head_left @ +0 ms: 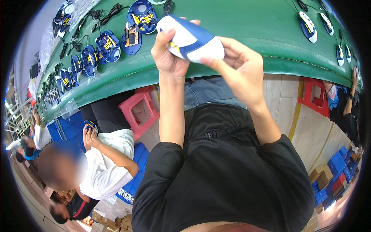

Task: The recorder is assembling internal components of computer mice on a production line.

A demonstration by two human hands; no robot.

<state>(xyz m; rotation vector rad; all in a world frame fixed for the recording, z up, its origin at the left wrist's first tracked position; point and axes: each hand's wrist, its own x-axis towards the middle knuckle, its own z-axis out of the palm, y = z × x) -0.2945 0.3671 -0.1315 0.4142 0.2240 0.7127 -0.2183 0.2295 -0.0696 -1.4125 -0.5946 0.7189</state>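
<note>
A white and blue computer mouse (195,36) with a yellow detail on its side is held up over the table's front edge. My left hand (170,50) is closed round its left end, with the thumb on top. At its right end, my right hand (241,65) grips it, the thumb pressing its lower edge and the fingers behind. The mouse's underside is hidden. Just left of my hands lie an opened mouse shell (142,16) with yellow parts inside and a blue shell half (131,40) bearing a brown circuit board.
A green table (247,19) runs across in front of me. Several opened mice (89,60) and black cables (112,14) line its left side; white and blue mice (307,27) lie at right. A person in a white shirt (110,162) sits at left. Red stools (141,110) stand below the table.
</note>
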